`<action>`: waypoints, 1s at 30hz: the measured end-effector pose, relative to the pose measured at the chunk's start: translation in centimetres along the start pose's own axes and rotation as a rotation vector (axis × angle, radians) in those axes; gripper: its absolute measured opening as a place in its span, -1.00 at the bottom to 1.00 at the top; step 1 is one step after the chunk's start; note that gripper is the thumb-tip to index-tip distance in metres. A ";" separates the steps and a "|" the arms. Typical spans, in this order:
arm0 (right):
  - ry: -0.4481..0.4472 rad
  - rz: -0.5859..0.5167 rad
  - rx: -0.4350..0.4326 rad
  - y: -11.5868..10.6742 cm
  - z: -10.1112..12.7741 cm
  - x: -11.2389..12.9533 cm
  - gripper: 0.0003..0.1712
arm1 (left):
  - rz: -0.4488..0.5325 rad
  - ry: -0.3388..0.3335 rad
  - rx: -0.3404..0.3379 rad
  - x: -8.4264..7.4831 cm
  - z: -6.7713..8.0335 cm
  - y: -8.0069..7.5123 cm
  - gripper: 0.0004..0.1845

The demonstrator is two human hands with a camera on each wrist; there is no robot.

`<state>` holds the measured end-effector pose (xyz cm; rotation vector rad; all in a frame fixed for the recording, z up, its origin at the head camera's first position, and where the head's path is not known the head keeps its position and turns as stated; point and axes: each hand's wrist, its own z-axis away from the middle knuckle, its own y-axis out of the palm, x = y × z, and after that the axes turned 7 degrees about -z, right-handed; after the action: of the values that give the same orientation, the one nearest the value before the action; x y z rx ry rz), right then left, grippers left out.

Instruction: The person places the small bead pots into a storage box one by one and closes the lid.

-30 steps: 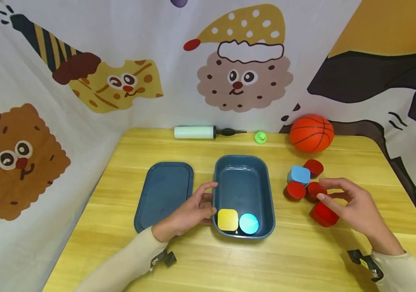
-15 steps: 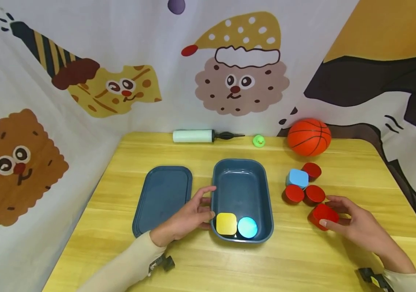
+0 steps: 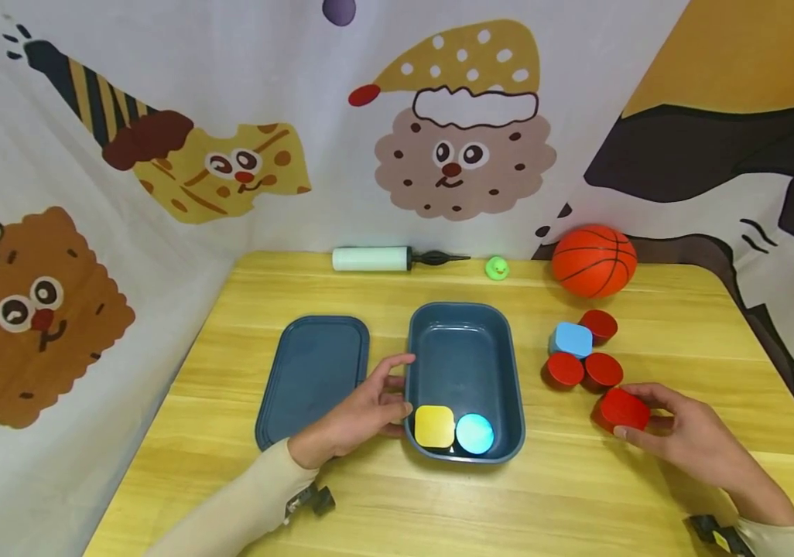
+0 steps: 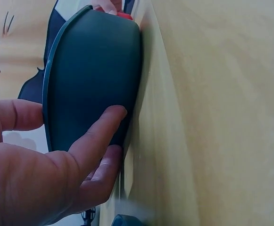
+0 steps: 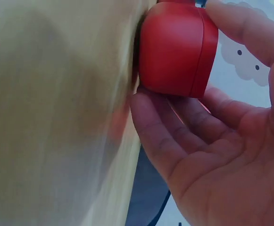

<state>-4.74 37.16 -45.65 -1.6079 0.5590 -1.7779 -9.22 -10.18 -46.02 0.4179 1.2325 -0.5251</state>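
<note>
Head view: red cup (image 3: 624, 409) within right hand (image 3: 689, 441).

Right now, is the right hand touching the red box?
Touching. The right wrist view shows the right hand with thumb and fingers curled against the red box on the table.

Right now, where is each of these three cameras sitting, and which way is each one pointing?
Head: worn on the head, looking forward and down at the table; both forearms show.
Left wrist: beside the left hand, whose fingers hold the blue box.
Right wrist: under the right hand, which grips a red container.
Shared: head and left wrist views both show the blue box; head and right wrist both show the red container.
</note>
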 end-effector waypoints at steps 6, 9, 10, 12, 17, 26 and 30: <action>-0.116 0.028 -0.054 -0.8 0.4 0.8 -0.27 | 0.002 0.002 0.003 0.1 -0.1 0.1 -0.22; -0.178 0.065 -0.073 -1.5 0.4 1.6 -0.31 | 0.004 0.005 0.008 0.1 -0.2 0.1 -0.22; -0.196 0.068 -0.075 -1.7 0.4 2.0 -0.32 | 0.004 0.007 0.007 0.1 -0.2 0.1 -0.22; -0.223 0.078 -0.077 -2.2 0.2 2.8 -0.34 | 0.003 0.013 0.003 0.2 -0.2 0.1 -0.22; -0.283 0.062 -0.125 -2.7 -0.7 4.7 -0.36 | -0.008 0.014 0.005 0.2 -0.1 0.2 -0.23; -0.382 -0.014 -0.175 -1.6 -3.6 8.8 -0.33 | -0.015 0.014 -0.003 0.2 0.1 0.2 -0.23; -0.429 -0.037 -0.147 -0.5 -4.8 10.5 -0.33 | -0.021 0.012 0.000 0.0 0.1 0.1 -0.24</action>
<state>-9.72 29.41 -38.70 -2.0385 0.4643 -1.3790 -9.03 -10.15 -45.98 0.4090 1.2497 -0.5416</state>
